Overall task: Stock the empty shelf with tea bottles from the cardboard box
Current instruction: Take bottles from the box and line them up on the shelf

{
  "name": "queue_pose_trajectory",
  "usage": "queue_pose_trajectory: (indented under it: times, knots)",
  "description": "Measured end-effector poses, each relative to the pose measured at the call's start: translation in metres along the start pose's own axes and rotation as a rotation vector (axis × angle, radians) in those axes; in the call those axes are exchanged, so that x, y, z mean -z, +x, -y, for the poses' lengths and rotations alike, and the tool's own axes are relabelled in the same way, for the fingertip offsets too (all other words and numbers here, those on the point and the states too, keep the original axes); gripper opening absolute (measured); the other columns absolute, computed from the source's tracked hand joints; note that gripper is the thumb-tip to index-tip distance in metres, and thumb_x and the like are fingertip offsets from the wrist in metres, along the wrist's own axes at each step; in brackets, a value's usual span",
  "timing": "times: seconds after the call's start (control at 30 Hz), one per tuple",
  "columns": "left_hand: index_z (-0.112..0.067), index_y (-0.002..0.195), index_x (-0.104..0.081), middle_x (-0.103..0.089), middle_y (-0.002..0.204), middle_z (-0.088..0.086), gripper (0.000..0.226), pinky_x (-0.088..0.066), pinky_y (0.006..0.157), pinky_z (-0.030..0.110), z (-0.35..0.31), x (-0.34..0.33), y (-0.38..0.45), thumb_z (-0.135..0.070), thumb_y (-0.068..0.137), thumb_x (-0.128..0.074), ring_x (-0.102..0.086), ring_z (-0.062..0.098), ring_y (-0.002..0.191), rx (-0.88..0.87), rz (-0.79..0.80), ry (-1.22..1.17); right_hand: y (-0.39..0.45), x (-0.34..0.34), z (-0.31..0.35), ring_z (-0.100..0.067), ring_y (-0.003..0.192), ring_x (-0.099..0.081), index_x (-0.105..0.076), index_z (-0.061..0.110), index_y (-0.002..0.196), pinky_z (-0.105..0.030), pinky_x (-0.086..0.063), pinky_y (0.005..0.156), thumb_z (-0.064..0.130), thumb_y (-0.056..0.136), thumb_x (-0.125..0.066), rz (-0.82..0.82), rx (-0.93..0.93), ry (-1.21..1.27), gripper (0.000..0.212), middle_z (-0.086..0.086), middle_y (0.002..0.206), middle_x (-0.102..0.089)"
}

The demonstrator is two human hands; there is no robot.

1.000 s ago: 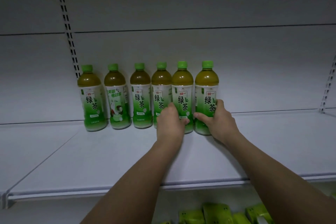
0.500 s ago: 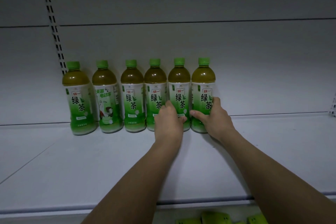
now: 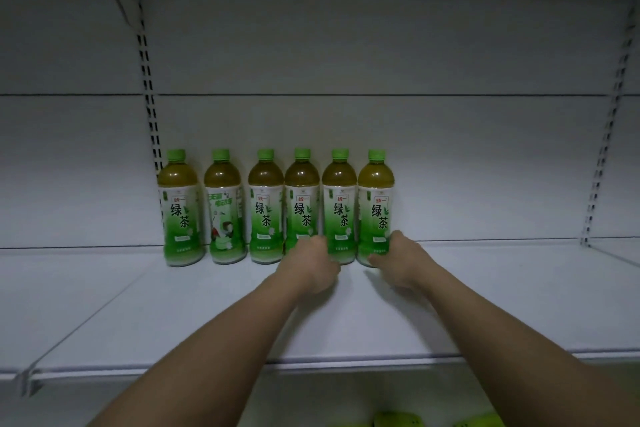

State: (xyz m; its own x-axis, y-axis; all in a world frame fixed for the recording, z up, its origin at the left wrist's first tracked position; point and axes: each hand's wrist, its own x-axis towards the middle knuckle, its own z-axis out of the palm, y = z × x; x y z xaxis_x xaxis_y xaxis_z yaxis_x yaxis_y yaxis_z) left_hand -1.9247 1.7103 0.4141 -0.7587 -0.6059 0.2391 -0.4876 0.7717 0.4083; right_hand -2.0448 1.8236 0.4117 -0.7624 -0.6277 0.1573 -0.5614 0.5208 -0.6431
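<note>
Several green-tea bottles with green caps stand in a row against the back wall of the white shelf. My left hand reaches in low, its fingers curled round the base of the fifth tea bottle. Its knuckles also cover part of the fourth bottle. My right hand holds the base of the sixth, rightmost tea bottle, thumb across the front and fingers on its right side. All the bottles are upright. No cardboard box is in view.
Bare white shelf stretches to the right of the bottles up to a slotted upright. Another slotted upright rises behind the leftmost bottle. Another shelf hangs overhead. Green packets show on the shelf below.
Both hands have slid from the bottles' labels down to their bases. The head view has tilted up, showing more of the shelf above. The bottles stay in place.
</note>
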Motion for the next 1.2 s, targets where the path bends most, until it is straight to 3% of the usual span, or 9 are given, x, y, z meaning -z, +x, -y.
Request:
queue_pose_trajectory:
  times: [0.13,0.33,0.47,0.63,0.73,0.87,1.03,1.2]
  knots:
    - [-0.016,0.121,-0.057,-0.061,0.124,0.006,0.041,-0.049,0.089,0.036,0.002,0.012,-0.021,-0.039,0.087,-0.054,-0.058,0.028,0.111,0.021,0.014,0.105,-0.027,0.015,0.016,-0.032,0.104,-0.061,-0.061,0.011,0.116,-0.039,-0.052,0.09,0.03,0.087,-0.056,0.018,0.039,-0.131,0.035,-0.013,0.117,-0.066]
    - [-0.018,0.118,-0.061,-0.064,0.121,0.006,0.047,-0.05,0.092,0.041,0.001,0.038,-0.045,-0.049,0.085,-0.052,-0.059,0.027,0.11,-0.001,-0.027,0.115,-0.057,0.03,0.034,-0.031,0.097,-0.063,-0.063,0.011,0.106,-0.038,-0.053,0.086,0.029,0.089,-0.051,0.017,0.053,-0.145,0.028,-0.012,0.108,-0.067]
    - [-0.019,0.123,-0.059,-0.062,0.126,0.003,0.055,-0.049,0.094,0.041,0.005,0.048,-0.064,-0.057,0.085,-0.046,-0.058,0.025,0.113,-0.02,-0.04,0.1,-0.076,0.028,0.045,-0.033,0.097,-0.063,-0.057,0.014,0.089,-0.035,-0.049,0.078,0.031,0.09,-0.054,0.027,0.099,-0.154,0.017,-0.011,0.097,-0.064]
    - [-0.026,0.126,-0.058,-0.057,0.133,-0.002,0.059,-0.043,0.1,0.044,0.015,0.043,-0.096,-0.064,0.083,-0.046,-0.051,0.022,0.122,0.039,-0.068,-0.008,-0.099,0.017,0.046,-0.026,0.084,-0.062,-0.063,0.009,0.083,-0.035,-0.049,0.074,0.03,0.091,-0.054,0.028,0.188,-0.072,0.023,-0.006,0.085,-0.066]
    - [-0.026,0.118,-0.062,-0.062,0.124,-0.002,0.052,-0.044,0.098,0.042,0.016,0.038,-0.122,-0.062,0.083,-0.048,-0.053,0.021,0.117,0.026,-0.128,-0.091,-0.12,0.011,0.044,-0.018,0.077,-0.058,-0.063,0.016,0.081,-0.028,-0.043,0.064,0.03,0.091,-0.057,0.008,0.232,0.071,0.018,0.003,0.078,-0.062]
    - [-0.025,0.109,-0.067,-0.066,0.112,-0.001,0.042,-0.047,0.093,0.041,0.016,0.041,-0.151,-0.055,0.084,-0.051,-0.057,0.022,0.107,-0.069,-0.219,-0.179,-0.154,-0.001,0.037,-0.015,0.082,-0.063,-0.069,0.015,0.09,-0.03,-0.048,0.074,0.03,0.09,-0.057,-0.038,0.277,0.163,0.019,0.003,0.087,-0.069]
    - [-0.019,0.104,-0.07,-0.067,0.105,0.005,0.032,-0.048,0.089,0.034,0.032,0.021,-0.189,-0.042,0.087,-0.057,-0.061,0.021,0.096,-0.103,-0.173,-0.232,-0.191,-0.033,0.018,-0.011,0.079,-0.059,-0.07,0.01,0.091,-0.025,-0.044,0.073,0.024,0.09,-0.062,-0.06,0.291,0.22,0.016,0.001,0.085,-0.069]
    - [-0.016,0.097,-0.071,-0.071,0.096,0.003,0.022,-0.048,0.082,0.029,0.066,-0.029,-0.231,-0.032,0.087,-0.061,-0.062,0.017,0.088,-0.033,-0.139,-0.313,-0.224,-0.086,-0.013,-0.011,0.069,-0.053,-0.07,0.006,0.091,-0.025,-0.042,0.068,0.02,0.09,-0.064,0.032,0.243,0.261,0.015,-0.001,0.075,-0.063]
